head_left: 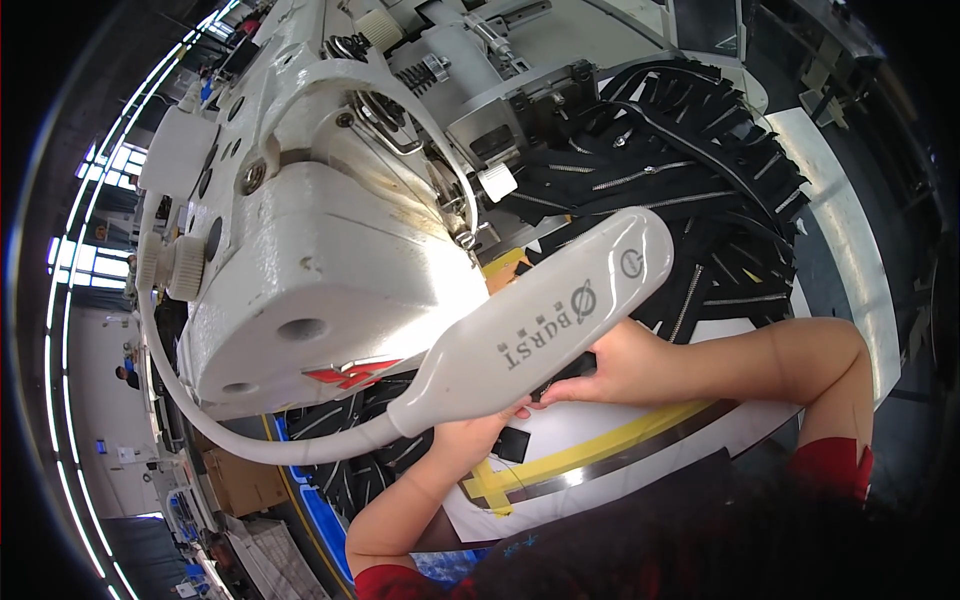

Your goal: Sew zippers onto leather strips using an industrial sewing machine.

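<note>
My left hand (469, 441) and my right hand (632, 366) meet below the needle end of a white sewing machine (290, 270). A white lamp head (545, 325) covers part of both hands. Between the fingertips runs a black strip, which looks like part of a zipper; my right thumb presses on it and the left fingertips are closed at its other side. Just beneath the left fingers shows a short black end of tape (512, 445). Whether it joins the held strip is hidden.
A large heap of black zippers (680, 180) with metal teeth lies right of the machine. More black zippers (345, 450) hang at the left, over a blue bin (318, 510). Yellow tape (600, 447) edges the white work surface. A cardboard box (243, 480) stands farther left.
</note>
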